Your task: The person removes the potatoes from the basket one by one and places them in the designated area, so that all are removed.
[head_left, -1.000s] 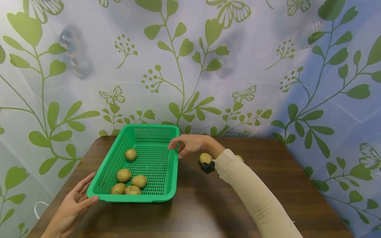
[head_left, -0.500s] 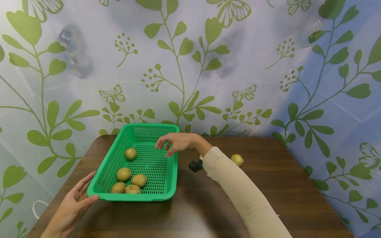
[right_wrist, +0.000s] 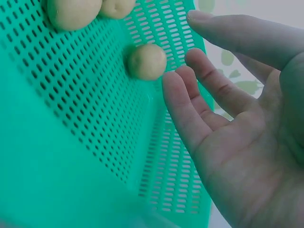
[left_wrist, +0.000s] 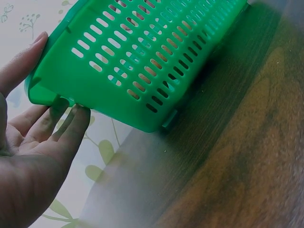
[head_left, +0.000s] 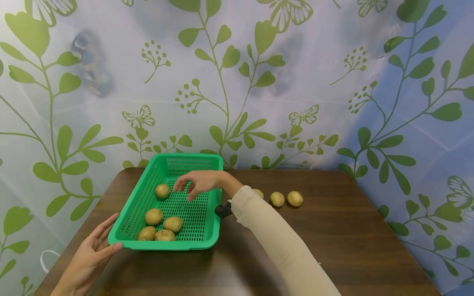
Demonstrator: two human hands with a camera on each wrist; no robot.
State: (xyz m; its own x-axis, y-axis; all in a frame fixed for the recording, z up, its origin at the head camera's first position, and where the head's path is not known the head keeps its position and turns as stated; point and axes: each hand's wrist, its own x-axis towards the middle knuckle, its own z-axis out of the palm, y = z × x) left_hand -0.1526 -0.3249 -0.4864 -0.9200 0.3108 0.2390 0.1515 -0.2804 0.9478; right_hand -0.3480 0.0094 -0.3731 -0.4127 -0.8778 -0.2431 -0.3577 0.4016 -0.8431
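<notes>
A green perforated plastic basket [head_left: 168, 246] sits on the left part of the table with several potatoes in it. My left hand [head_left: 88, 255] grips its near left corner, thumb on the rim and fingers under it, as the left wrist view shows from the side. Over the inside of the basket hovers my right hand [head_left: 203, 181], fingers loosely bent and holding nothing. Nearest to its fingertips lies a single potato [head_left: 162, 191] by the basket's left wall; in the right wrist view this potato [right_wrist: 147, 61] is just beyond the fingers. More potatoes [head_left: 173, 224] cluster at the near end.
To the right of the basket, three potatoes lie in a row on the brown wooden table [head_left: 333, 230]: one potato [head_left: 258, 193] partly behind the right sleeve, a middle potato [head_left: 277, 199] and an outer potato [head_left: 295, 198]. A leaf-patterned curtain [head_left: 237, 90] hangs behind.
My right hand has moved left from the basket's right rim to over its middle, uncovering the potatoes on the table. The left hand and basket have stayed in place.
</notes>
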